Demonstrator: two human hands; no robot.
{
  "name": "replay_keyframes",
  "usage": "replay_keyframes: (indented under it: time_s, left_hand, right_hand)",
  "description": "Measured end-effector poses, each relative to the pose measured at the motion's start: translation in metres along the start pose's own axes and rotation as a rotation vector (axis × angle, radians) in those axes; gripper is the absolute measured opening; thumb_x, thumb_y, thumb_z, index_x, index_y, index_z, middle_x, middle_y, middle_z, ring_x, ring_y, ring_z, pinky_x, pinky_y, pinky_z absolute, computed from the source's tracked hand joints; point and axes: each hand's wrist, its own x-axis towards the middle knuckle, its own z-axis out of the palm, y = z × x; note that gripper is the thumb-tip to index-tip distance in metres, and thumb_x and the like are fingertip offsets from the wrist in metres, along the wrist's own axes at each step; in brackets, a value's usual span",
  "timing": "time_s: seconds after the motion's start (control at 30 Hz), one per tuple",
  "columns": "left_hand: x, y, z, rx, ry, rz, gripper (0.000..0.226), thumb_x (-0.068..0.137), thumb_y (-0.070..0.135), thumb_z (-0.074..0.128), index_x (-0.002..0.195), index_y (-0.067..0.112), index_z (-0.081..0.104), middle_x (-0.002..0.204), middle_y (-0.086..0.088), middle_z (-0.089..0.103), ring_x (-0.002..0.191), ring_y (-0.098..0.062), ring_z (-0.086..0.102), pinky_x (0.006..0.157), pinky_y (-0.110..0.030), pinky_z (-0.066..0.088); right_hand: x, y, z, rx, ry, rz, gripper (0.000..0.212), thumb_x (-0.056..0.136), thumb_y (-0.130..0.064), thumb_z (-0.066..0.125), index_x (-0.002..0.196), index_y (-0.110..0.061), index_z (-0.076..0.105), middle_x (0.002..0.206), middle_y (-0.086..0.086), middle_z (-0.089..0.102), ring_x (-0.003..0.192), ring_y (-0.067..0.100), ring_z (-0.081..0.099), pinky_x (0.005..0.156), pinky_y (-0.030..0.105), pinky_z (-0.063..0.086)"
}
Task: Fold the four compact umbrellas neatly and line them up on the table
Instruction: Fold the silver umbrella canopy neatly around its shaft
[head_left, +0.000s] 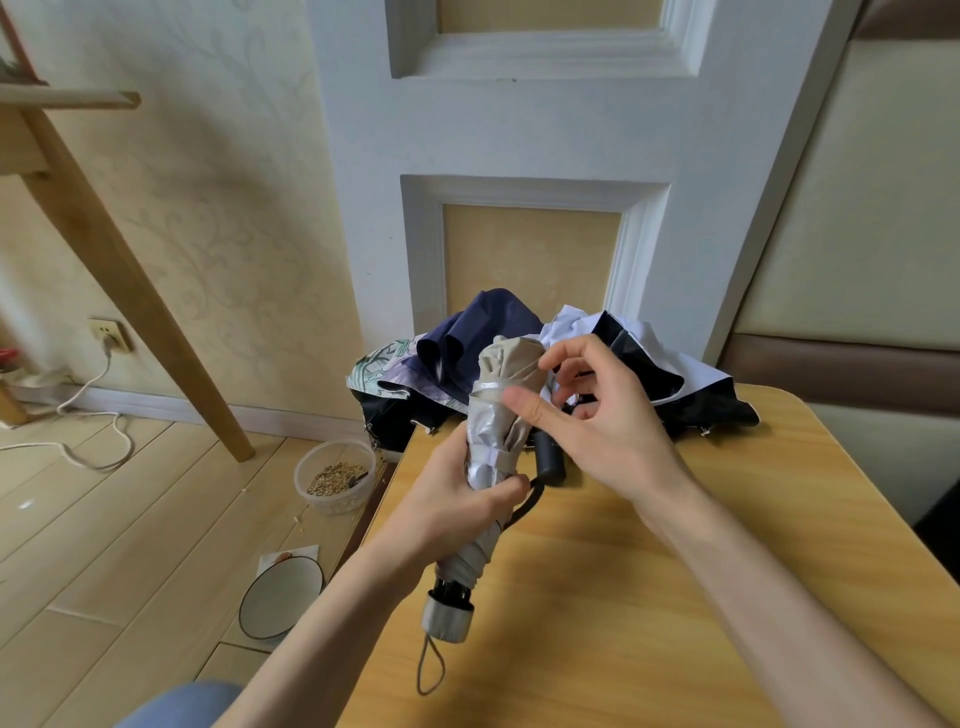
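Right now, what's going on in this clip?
A person is rolling up a beige and silver umbrella above a wooden table. The left hand grips it around the middle, handle end pointing down, while the right hand works at the strap near the top. It looks nearly wrapped but is not set down yet. At the table's far edge lies a heap of other umbrellas, their navy, black, white and patterned fabric loose and unfolded.

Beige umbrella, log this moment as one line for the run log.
left hand: grips beige umbrella | right hand: fingers at its strap | pile: other umbrellas unfolded at table far edge
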Motion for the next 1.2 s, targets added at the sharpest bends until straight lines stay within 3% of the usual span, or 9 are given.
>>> replay_keyframes:
  time_s: [0.13,0.3,0.4,0.5,0.73,0.83,0.93,1.07,1.2]
  left_hand:
    - [-0.001,0.004,0.002,0.027,-0.014,0.077,0.04,0.095,0.003,0.07,0.124,0.025,0.055,0.092,0.004,0.067,0.067,-0.001,0.061,0.062,-0.019,0.053]
    - [-0.003,-0.003,0.004,0.136,-0.101,0.204,0.059,0.1,0.008,0.065,0.149,0.029,0.041,0.106,0.004,0.065,0.078,-0.003,0.061,0.072,-0.028,0.056]
    - [-0.003,-0.005,0.004,0.201,-0.079,0.23,0.046,0.1,0.013,0.069,0.139,0.024,0.048,0.095,-0.004,0.063,0.07,-0.013,0.059,0.064,-0.033,0.055]
    - [-0.006,0.002,0.007,-0.003,-0.025,0.152,0.044,0.096,0.015,0.077,0.132,0.024,0.054,0.098,-0.01,0.071,0.075,-0.029,0.069,0.063,-0.036,0.059]
    - [-0.006,0.012,0.004,-0.32,-0.149,-0.183,0.055,0.092,0.05,0.069,0.114,0.0,0.07,0.095,-0.01,0.075,0.08,-0.023,0.074,0.065,-0.035,0.062]
    - [-0.004,0.004,0.01,-0.125,-0.028,-0.109,0.04,0.087,0.041,0.082,0.112,0.011,0.072,0.097,-0.006,0.08,0.086,-0.021,0.077,0.077,-0.038,0.063]
    - [0.0,-0.006,0.013,0.022,0.065,0.026,0.031,0.091,0.034,0.082,0.106,0.01,0.07,0.091,-0.014,0.075,0.072,-0.015,0.068,0.067,-0.03,0.055]
    - [0.0,-0.008,0.013,-0.05,0.04,0.076,0.034,0.103,0.033,0.065,0.11,0.0,0.065,0.085,-0.011,0.065,0.072,-0.013,0.059,0.065,-0.025,0.049]
    - [0.001,-0.005,0.016,-0.278,0.034,0.029,0.026,0.11,0.027,0.05,0.12,0.013,0.069,0.093,0.006,0.073,0.085,-0.005,0.067,0.074,-0.019,0.055]
  right_hand:
    - [0.0,0.002,0.006,0.022,-0.048,0.083,0.062,0.076,-0.046,0.093,0.121,-0.035,0.051,0.117,-0.01,0.061,0.103,0.01,0.068,0.088,0.034,0.06]
    - [-0.001,0.0,0.014,0.069,0.095,0.187,0.082,0.075,-0.04,0.094,0.135,-0.042,0.038,0.117,-0.019,0.061,0.112,0.006,0.064,0.1,0.037,0.056]
    - [0.0,0.005,0.013,0.055,0.138,0.203,0.077,0.074,-0.04,0.095,0.135,-0.04,0.049,0.12,-0.021,0.063,0.116,0.002,0.062,0.102,0.039,0.055]
    - [0.0,0.012,0.007,0.3,0.16,0.27,0.068,0.075,-0.032,0.096,0.132,-0.036,0.059,0.122,-0.011,0.073,0.116,0.004,0.068,0.1,0.04,0.06]
    - [-0.005,0.019,0.001,0.458,0.075,0.259,0.069,0.069,-0.039,0.095,0.13,-0.034,0.064,0.127,-0.008,0.074,0.124,0.009,0.067,0.108,0.041,0.054]
    - [-0.007,0.017,0.005,0.352,0.092,0.227,0.069,0.069,-0.04,0.096,0.129,-0.038,0.063,0.126,-0.012,0.073,0.122,0.002,0.065,0.104,0.037,0.057]
    - [-0.008,0.016,0.01,0.264,0.109,0.201,0.069,0.07,-0.04,0.098,0.128,-0.042,0.062,0.126,-0.015,0.07,0.121,0.002,0.063,0.101,0.036,0.058]
    - [-0.008,0.016,0.008,0.282,0.106,0.211,0.075,0.07,-0.048,0.095,0.135,-0.044,0.058,0.13,-0.011,0.069,0.119,0.004,0.066,0.102,0.036,0.058]
    - [-0.013,0.016,0.006,0.335,-0.002,0.246,0.077,0.078,-0.042,0.089,0.145,-0.037,0.053,0.13,-0.007,0.07,0.109,0.009,0.074,0.101,0.039,0.059]
